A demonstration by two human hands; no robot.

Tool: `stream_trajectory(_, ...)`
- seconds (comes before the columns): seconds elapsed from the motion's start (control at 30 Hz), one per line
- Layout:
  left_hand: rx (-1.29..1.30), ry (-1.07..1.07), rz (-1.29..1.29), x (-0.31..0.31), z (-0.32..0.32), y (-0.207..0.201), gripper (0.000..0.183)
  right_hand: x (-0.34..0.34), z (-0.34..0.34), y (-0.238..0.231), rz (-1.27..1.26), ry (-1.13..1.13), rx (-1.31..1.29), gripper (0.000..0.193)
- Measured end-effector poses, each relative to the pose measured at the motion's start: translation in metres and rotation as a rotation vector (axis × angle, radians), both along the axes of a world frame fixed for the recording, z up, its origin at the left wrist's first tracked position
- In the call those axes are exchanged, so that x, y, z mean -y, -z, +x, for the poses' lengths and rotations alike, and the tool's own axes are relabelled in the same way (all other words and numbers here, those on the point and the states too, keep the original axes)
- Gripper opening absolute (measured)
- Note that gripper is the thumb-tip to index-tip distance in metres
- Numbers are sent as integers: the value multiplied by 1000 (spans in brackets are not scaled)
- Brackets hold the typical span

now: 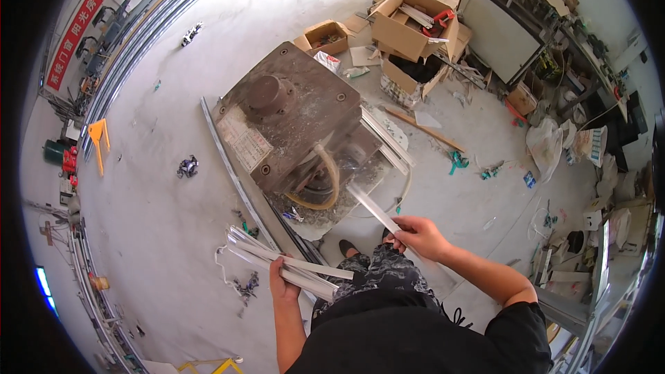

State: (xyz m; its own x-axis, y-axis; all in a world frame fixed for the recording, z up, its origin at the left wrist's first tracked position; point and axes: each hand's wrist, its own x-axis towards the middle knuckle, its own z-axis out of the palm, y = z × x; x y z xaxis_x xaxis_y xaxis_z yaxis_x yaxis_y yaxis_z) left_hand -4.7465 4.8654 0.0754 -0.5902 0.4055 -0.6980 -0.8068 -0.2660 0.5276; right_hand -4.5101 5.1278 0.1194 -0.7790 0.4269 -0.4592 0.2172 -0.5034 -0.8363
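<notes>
My left hand (282,282) is closed around a bundle of long white strips (312,282), slanting across my lower front at the left. Pinched in my right hand (420,237) is one white strip (372,205), its far end reaching the near right side of a brown, dusty machine (315,93). That far end is blurred, so I cannot tell whether it touches the machine. A curved tan hose (336,173) loops over a round part on the machine's near side. More white strips (389,140) stick out at its right side.
Long metal bars (239,183) lie along the machine's left side. Cardboard boxes (409,31) stand beyond it at the right, near a cluttered bench (585,48). A wooden stick (426,128) and small scraps (187,166) lie on the floor. A yellow stand (99,145) is at the left.
</notes>
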Motion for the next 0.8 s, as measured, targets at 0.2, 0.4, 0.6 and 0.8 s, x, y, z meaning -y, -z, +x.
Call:
stream_trajectory(0.2, -1, -92, -36, -1, 6, -3, 18, -28, -33, 29, 26, -57, 107, 30)
stream_trajectory(0.4, -8, -72, -25, -10, 23, -6, 18, -60, -53, 46, 17, -111, 108, 30)
stream_trajectory(0.6, -14, -95, -71, -18, 42, -10, 17, -45, -52, 49, 127, -43, 116, 23)
stream_trajectory(0.8, -3, -174, -66, -11, 48, -10, 17, -8, -59, 60, 366, 200, 171, 19)
